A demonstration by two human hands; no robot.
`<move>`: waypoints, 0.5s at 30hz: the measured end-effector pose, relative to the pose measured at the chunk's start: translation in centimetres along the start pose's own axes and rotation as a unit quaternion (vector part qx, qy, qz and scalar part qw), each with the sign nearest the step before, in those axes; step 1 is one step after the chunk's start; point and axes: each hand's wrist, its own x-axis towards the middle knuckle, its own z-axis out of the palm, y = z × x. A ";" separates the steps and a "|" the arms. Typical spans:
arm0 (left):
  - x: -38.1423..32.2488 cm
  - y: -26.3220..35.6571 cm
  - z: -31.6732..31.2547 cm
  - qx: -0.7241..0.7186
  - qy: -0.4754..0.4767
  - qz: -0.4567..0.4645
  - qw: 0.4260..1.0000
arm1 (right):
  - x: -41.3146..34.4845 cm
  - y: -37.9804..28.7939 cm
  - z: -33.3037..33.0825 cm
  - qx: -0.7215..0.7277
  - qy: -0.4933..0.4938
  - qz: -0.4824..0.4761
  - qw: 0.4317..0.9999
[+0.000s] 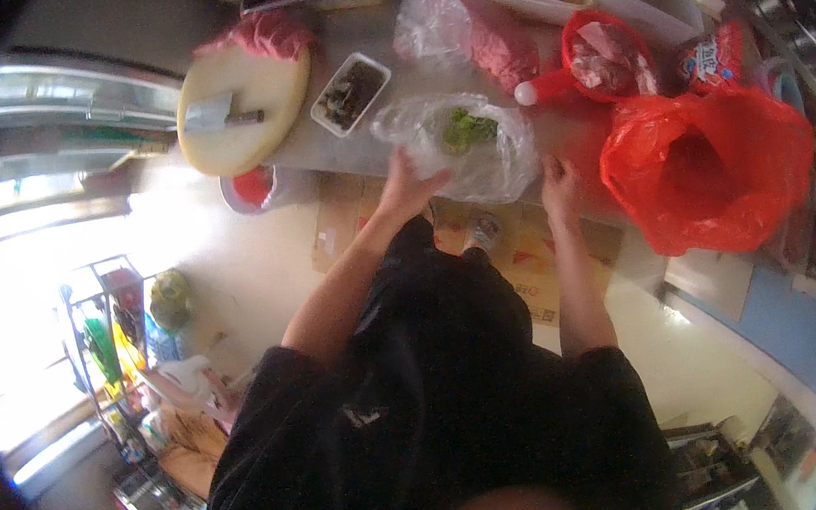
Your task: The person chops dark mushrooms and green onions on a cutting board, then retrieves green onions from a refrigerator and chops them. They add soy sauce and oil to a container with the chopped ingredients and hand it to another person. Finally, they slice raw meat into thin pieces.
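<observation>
A clear plastic bag (511, 164) with leafy greens (468, 129) in it lies at the front edge of the metal worktop. My left hand (407, 183) is at the bag's left side, fingers spread, and appears to touch the plastic; nothing is plainly gripped. At the bag's right stands my right hand (560, 181) with fingers curled; whether it pinches the film is too blurred to tell. Behind the bag is a plastic-wrapped roll of pink meat (497, 41). A white tray (350, 95) of dark food sits to the left.
A cleaver (211, 115) rests on a round cutting board (251, 140), with meat (270, 36) behind it. On the right are an open red plastic bag (713, 220) and a red basket (637, 44) of bagged meat. White tubs (538, 2) stand at the back; flattened cardboard (343, 217) covers the floor.
</observation>
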 end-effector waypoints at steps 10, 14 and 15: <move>-8.5 5.1 -6.8 0.060 -0.209 0.010 0.976 | -9.1 -13.0 0.4 0.245 -0.297 0.056 0.921; -13.0 5.8 -17.7 -0.249 0.017 0.012 0.968 | -11.2 -18.5 1.6 0.171 -0.566 0.119 0.798; -13.5 5.6 -21.1 -0.320 0.075 0.033 0.944 | -11.4 -19.8 2.5 0.158 -0.601 0.094 0.777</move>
